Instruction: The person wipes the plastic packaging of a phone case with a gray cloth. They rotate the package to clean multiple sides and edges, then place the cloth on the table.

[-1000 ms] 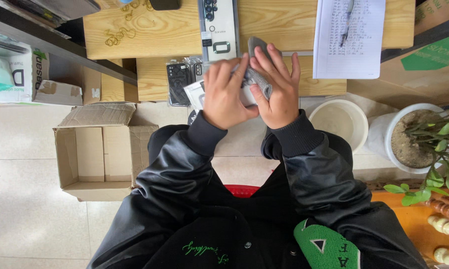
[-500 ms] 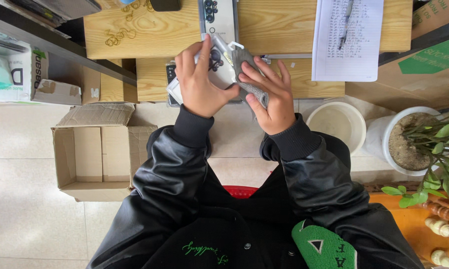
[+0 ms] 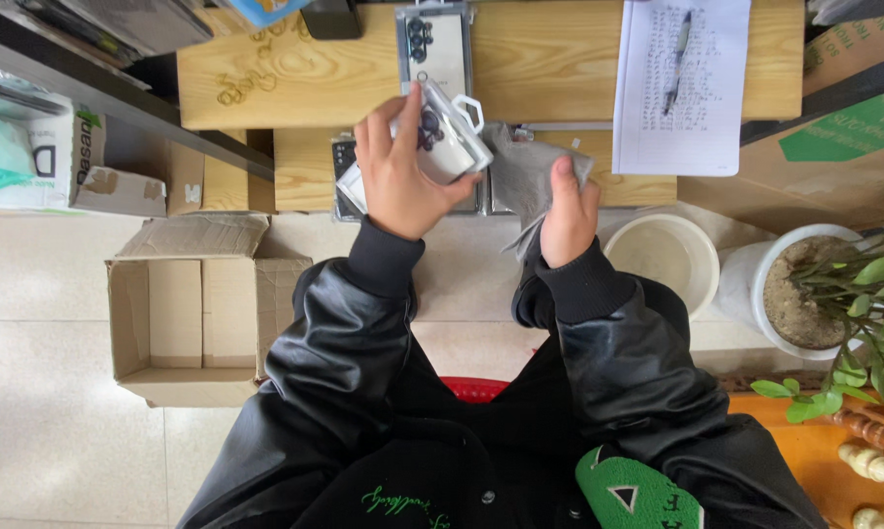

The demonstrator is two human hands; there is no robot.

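Left hand (image 3: 400, 176) closed around a white phone case (image 3: 449, 142) with dark camera rings, thumb on the near side and fingers wrapped over the far edge, held tilted above the front edge of the wooden table (image 3: 550, 69). Right hand (image 3: 569, 211) closed on a grey cloth (image 3: 525, 171), thumb pressed on top, the cloth bunched and hanging a little below the palm. Case and cloth just beside each other, the cloth's upper corner close to the case's right edge; whether touching, cannot tell. Both hands raised over the lower wooden shelf, where dark flat packets (image 3: 344, 162) lie partly hidden beneath the left hand. On the table further back, another clear phone case (image 3: 434, 44) lying flat, directly beyond the held one. To the right on the table, a sheet of written paper (image 3: 682, 83) with a pen (image 3: 675, 64) resting on it. On the floor at the left, an open cardboard box (image 3: 192, 318). At the right, a white bucket (image 3: 663, 260) and next to it a white pot with a green plant (image 3: 814, 294). Black jacket sleeves (image 3: 349, 343) covering both arms to the wrists.
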